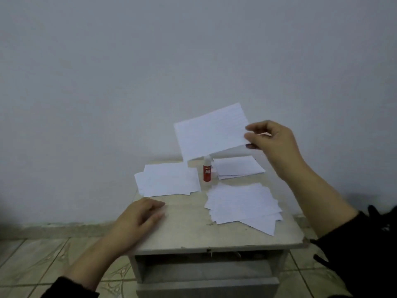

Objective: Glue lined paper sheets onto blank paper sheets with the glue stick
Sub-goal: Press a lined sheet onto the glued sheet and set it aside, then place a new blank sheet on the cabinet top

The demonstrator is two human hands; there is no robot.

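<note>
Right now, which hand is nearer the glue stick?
Left, narrowly. The left hand rests on the table in front of the glue stick; the right hand holds a lined sheet above it.

Bare table strip before my left hand; paper piles flank it, glue stick upright between piles.

left hand: flat, fingers straight | right hand: raised, pinching
</note>
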